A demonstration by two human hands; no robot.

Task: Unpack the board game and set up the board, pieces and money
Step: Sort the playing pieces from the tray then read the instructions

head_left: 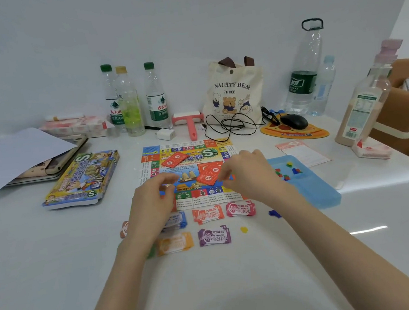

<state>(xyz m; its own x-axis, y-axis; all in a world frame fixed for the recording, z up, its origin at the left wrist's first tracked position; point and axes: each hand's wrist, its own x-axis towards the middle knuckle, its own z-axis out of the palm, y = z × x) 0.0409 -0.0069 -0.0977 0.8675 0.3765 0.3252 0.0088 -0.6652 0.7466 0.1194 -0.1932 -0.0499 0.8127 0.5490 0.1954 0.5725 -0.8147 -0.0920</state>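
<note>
Board [189,167]: lies flat between box [82,180] and tray [310,186].
Left hand [153,203]: over the board's near edge; I see its fingertips pinching a small pale bit [168,185].
Right hand [248,173]: fingers curled beside the red cards [209,175]; grip I cannot tell.
Money [207,215]: stacks in two rows just before the board.
Pieces [286,172]: loose in the tray.

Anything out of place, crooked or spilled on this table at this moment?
A yellow piece and a blue piece lie loose on the table, outside the blue tray, right of the money stacks. On the board, the far red cards and the near red cards sit crooked to its edges. Nothing looks spilled or damaged.
</note>
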